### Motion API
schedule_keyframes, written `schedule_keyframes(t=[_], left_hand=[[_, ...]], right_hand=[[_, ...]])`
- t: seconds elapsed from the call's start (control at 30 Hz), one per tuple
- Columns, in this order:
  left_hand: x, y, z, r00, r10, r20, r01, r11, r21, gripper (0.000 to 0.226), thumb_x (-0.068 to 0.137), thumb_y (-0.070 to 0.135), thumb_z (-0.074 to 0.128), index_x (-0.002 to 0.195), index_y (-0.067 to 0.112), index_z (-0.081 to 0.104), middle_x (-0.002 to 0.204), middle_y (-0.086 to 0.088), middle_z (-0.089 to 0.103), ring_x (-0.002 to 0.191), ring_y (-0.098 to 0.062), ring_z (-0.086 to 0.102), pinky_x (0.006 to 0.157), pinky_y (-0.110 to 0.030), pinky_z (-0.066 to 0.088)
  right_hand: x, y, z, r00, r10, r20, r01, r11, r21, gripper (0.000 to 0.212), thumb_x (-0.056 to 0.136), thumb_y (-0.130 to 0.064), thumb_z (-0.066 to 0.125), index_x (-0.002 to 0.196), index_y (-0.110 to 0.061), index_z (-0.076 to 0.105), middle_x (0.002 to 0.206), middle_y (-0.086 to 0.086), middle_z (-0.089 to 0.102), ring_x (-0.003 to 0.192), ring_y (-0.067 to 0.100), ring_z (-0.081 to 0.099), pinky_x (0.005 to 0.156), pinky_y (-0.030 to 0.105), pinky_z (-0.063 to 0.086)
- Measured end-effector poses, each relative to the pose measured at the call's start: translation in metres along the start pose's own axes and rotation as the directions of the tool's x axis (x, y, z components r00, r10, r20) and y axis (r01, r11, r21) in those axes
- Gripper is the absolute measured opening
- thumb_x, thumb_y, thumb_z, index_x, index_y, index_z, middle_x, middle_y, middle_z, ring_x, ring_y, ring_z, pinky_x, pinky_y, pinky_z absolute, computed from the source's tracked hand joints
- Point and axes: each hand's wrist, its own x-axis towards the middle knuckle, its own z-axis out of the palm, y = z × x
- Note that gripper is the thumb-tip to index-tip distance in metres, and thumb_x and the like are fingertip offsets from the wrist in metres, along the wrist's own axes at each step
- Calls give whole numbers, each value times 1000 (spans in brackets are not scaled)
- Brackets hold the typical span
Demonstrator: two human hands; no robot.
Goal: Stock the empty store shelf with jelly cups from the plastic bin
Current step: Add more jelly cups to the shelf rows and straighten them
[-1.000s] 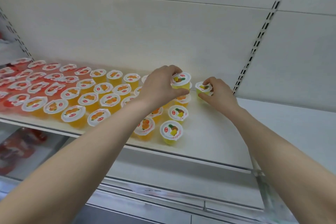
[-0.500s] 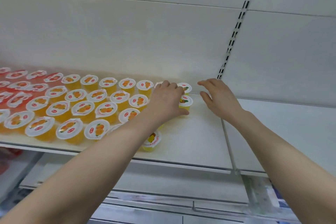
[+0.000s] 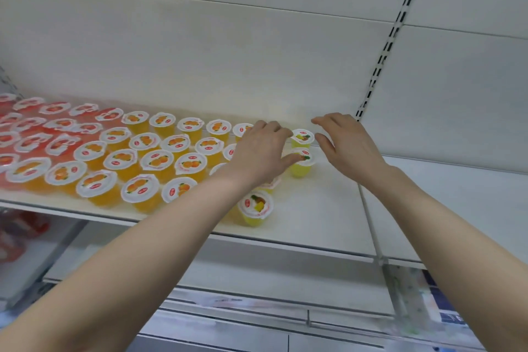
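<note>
Pineapple jelly cups: two at far right end of stocked shelf rows. Left hand rests relaxed over neighbours, thumb touching one; right hand empty, spread. Step: aligning. Next, likely: fetch more from bin.

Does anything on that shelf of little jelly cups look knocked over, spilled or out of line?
Nothing stands out. The jelly cups that show stand upright with lids on, red, then orange, then yellow, and no spill marks the shelf. The left hand covers a few cups, so those cannot be judged.
</note>
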Motion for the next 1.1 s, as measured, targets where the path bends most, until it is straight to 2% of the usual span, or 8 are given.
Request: schedule_keyframes(t=[0.1, 0.27, 0.5, 0.77, 0.87, 0.97, 1.1], left_hand=[[-22, -25, -23, 997, -14, -77, 16, 999, 34, 50, 92, 51, 52, 132, 21, 54, 127, -2, 56, 117, -25, 47, 96, -36, 39], [-76, -79, -60, 994, -41, -106, 56, 989, 140, 49, 93, 47, 52, 134, 20, 51, 132, -5, 53, 121, -28, 46, 98, -40, 39], [-183, -156, -113, 980, -96, -173, 135, 964, 231, 45, 92, 44, 54, 129, 19, 57, 127, -7, 57, 118, -31, 48, 98, -43, 39], [-328, -247, -154, 956, -162, -245, 233, 926, 296, 40, 89, 36, 61, 121, 13, 62, 114, -11, 63, 104, -33, 55, 91, -42, 43], [-389, -277, -163, 941, -253, -227, 315, 900, 303, 41, 91, 37, 57, 124, 13, 60, 117, -10, 61, 106, -31, 53, 93, -42, 42], [-449, -302, -167, 906, -364, -217, 415, 867, 277, 43, 92, 39, 52, 124, 12, 60, 119, -9, 60, 108, -31, 52, 94, -43, 42], [-528, -330, -160, 816, -519, -253, 572, 787, 231, 34, 90, 33, 61, 118, 13, 63, 112, -8, 63, 104, -32, 55, 89, -43, 45]], right_hand=[[2, -30, -7, 998, -57, -19, 56, 998, -36, 36, 100, -24, 49, 133, -12, 55, 127, 9, 58, 115, 32, 51, 94, 43, 39], [2, -96, -9, 986, -165, -11, 164, 984, -66, 37, 99, -26, 49, 133, -11, 55, 127, 12, 58, 114, 35, 52, 91, 41, 38], [-5, -219, 5, 958, -283, -48, 284, 959, 20, 36, 96, -24, 56, 128, -7, 60, 121, 16, 62, 111, 38, 56, 90, 46, 45], [-19, -373, 39, 878, -471, -86, 477, 876, 67, 36, 97, -27, 56, 126, -6, 61, 120, 17, 62, 111, 37, 57, 94, 47, 45], [-26, -431, 57, 844, -531, -75, 536, 836, 119, 37, 97, -26, 54, 127, -5, 59, 120, 19, 61, 110, 39, 56, 94, 49, 44], [-35, -487, 77, 797, -597, -88, 603, 781, 164, 35, 96, -24, 57, 124, -4, 60, 115, 17, 62, 105, 39, 57, 89, 48, 47], [-47, -559, 107, 729, -682, -52, 670, 697, 255, 36, 96, -25, 55, 125, -5, 61, 117, 15, 63, 108, 35, 57, 89, 44, 44]])
